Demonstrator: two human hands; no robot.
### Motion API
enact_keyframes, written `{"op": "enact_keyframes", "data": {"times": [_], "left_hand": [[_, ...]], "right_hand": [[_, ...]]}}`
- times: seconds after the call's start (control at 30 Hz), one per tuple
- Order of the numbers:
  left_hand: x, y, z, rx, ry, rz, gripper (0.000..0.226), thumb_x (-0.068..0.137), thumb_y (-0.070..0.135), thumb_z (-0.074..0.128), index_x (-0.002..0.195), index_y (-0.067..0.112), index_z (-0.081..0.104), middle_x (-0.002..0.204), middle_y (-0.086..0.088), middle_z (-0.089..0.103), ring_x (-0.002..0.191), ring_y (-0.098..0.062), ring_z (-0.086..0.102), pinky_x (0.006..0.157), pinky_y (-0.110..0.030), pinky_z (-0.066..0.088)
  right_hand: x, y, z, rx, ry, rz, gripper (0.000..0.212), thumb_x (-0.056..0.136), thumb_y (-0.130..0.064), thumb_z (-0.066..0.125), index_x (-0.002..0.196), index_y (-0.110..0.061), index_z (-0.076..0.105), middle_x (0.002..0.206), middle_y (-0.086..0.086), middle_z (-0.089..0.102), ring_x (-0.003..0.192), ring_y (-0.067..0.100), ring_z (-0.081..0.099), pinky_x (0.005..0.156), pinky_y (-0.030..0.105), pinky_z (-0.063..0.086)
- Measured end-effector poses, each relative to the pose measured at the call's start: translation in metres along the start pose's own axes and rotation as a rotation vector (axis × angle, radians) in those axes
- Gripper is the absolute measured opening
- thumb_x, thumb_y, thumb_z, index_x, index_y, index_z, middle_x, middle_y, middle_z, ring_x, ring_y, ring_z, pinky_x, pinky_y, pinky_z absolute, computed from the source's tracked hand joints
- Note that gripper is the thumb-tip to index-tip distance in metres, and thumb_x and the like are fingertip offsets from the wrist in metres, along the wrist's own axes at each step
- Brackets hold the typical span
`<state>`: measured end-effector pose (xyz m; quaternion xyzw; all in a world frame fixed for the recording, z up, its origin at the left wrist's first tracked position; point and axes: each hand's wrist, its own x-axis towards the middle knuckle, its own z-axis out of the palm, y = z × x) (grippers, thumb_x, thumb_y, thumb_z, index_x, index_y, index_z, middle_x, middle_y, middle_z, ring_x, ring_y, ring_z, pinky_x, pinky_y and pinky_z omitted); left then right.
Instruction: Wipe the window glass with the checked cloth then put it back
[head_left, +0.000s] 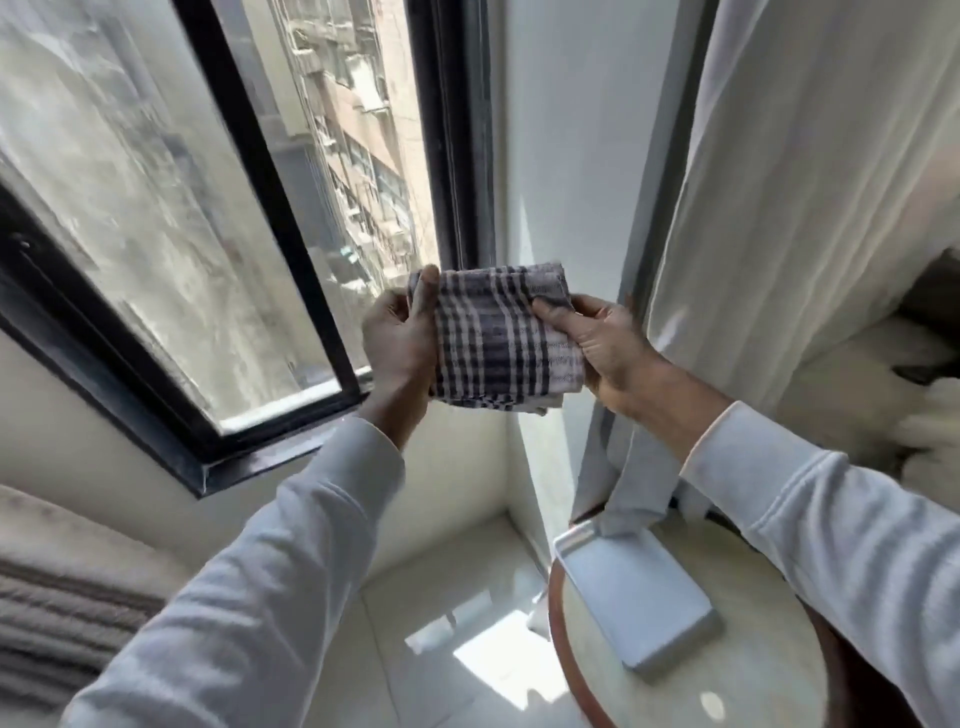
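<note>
A folded checked cloth (497, 340), dark blue and white, is held up in the air between both hands, in front of the window's lower right corner. My left hand (397, 343) grips its left edge, thumb on top. My right hand (608, 345) pinches its right edge, thumb pressed on the front. The window glass (156, 208) sits behind and to the left in a black frame (280, 208); the pane looks streaky and hazy. The cloth does not touch the glass.
A round table (753, 649) with a wooden rim stands at the lower right, with a white flat box (636, 603) lying on it. A white curtain (800, 182) hangs at the right. A beige cushioned seat (62, 582) is at the lower left. Tiled floor (467, 649) lies below.
</note>
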<state>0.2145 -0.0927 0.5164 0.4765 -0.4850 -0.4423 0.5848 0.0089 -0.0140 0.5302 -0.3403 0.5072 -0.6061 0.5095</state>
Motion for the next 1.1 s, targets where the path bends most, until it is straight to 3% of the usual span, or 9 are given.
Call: {"op": "enact_keyframes", "data": {"times": [0.17, 0.23, 0.3, 0.43, 0.6, 0.73, 0.83, 0.97, 1.1], "left_hand": [[-0.059, -0.127, 0.057, -0.17, -0.391, -0.613, 0.048, 0.106, 0.042, 0.072, 0.134, 0.003, 0.077, 0.125, -0.014, 0.086, 0.109, -0.028, 0.086, 0.095, -0.046, 0.069], [-0.084, -0.182, 0.075, -0.17, -0.409, -0.746, 0.03, 0.106, 0.024, 0.072, 0.128, 0.003, 0.078, 0.125, -0.016, 0.085, 0.1, -0.027, 0.087, 0.083, -0.041, 0.071], [-0.112, -0.235, 0.092, -0.097, -0.41, -0.839, 0.015, 0.106, 0.012, 0.072, 0.118, 0.009, 0.08, 0.116, -0.013, 0.088, 0.093, -0.026, 0.087, 0.071, -0.034, 0.07], [-0.164, -0.35, 0.123, 0.056, -0.358, -0.914, 0.025, 0.107, -0.002, 0.064, 0.128, -0.002, 0.078, 0.106, -0.012, 0.086, 0.078, -0.016, 0.082, 0.062, -0.027, 0.065], [-0.195, -0.487, 0.159, 0.097, -0.285, -1.01, 0.027, 0.108, -0.007, 0.058, 0.129, -0.006, 0.074, 0.124, -0.023, 0.083, 0.094, -0.026, 0.078, 0.092, -0.041, 0.063], [-0.201, -0.573, 0.176, 0.172, -0.296, -1.001, 0.022, 0.107, -0.003, 0.062, 0.122, -0.002, 0.078, 0.088, 0.0, 0.088, 0.081, -0.015, 0.081, 0.082, -0.035, 0.066], [-0.201, -0.607, 0.182, 0.372, -0.4, -0.912, 0.026, 0.106, 0.015, 0.069, 0.131, 0.012, 0.076, 0.124, -0.006, 0.086, 0.114, -0.026, 0.081, 0.102, -0.043, 0.065], [-0.202, -0.614, 0.176, 0.821, -0.572, -0.561, 0.062, 0.101, 0.041, 0.067, 0.159, 0.042, 0.045, 0.161, 0.002, 0.064, 0.15, -0.033, 0.059, 0.126, -0.048, 0.048], [-0.199, -0.599, 0.167, 1.015, -0.668, -0.175, 0.079, 0.107, 0.037, 0.062, 0.175, 0.024, 0.025, 0.186, -0.002, 0.025, 0.175, -0.03, 0.016, 0.139, -0.048, 0.024]], "right_hand": [[0.001, 0.099, -0.11, -0.091, 0.209, 0.173, 0.014, 0.095, -0.018, 0.085, 0.108, -0.013, 0.08, 0.117, 0.024, 0.082, 0.098, 0.035, 0.079, 0.098, 0.064, 0.064], [0.004, 0.144, -0.158, -0.117, 0.25, 0.279, 0.008, 0.097, -0.015, 0.082, 0.105, -0.015, 0.08, 0.112, 0.023, 0.084, 0.1, 0.037, 0.08, 0.1, 0.066, 0.062], [0.006, 0.196, -0.203, -0.162, 0.295, 0.392, 0.012, 0.1, -0.005, 0.074, 0.105, -0.013, 0.08, 0.108, 0.024, 0.083, 0.097, 0.038, 0.077, 0.101, 0.067, 0.061], [0.005, 0.306, -0.28, -0.309, 0.329, 0.56, 0.027, 0.097, 0.012, 0.065, 0.121, 0.007, 0.076, 0.107, 0.024, 0.081, 0.094, 0.033, 0.075, 0.098, 0.055, 0.061], [0.023, 0.422, -0.342, -0.4, 0.353, 0.636, 0.022, 0.096, 0.009, 0.072, 0.116, 0.001, 0.077, 0.114, 0.021, 0.082, 0.106, 0.035, 0.08, 0.101, 0.049, 0.062], [0.043, 0.49, -0.378, -0.47, 0.349, 0.647, 0.023, 0.099, 0.005, 0.073, 0.103, -0.017, 0.073, 0.095, -0.001, 0.08, 0.079, 0.01, 0.079, 0.073, 0.024, 0.065], [0.054, 0.523, -0.393, -0.557, 0.235, 0.685, 0.033, 0.101, -0.004, 0.074, 0.134, -0.005, 0.07, 0.112, 0.004, 0.079, 0.099, 0.021, 0.076, 0.092, 0.031, 0.06], [0.053, 0.53, -0.392, -0.94, 0.105, 0.627, 0.061, 0.104, -0.018, 0.071, 0.161, -0.013, 0.049, 0.157, 0.01, 0.06, 0.142, 0.03, 0.058, 0.116, 0.034, 0.046], [0.049, 0.523, -0.36, -1.139, 0.051, 0.479, 0.062, 0.111, -0.019, 0.057, 0.169, -0.017, 0.036, 0.175, 0.008, 0.04, 0.161, 0.028, 0.036, 0.131, 0.039, 0.03]]}}
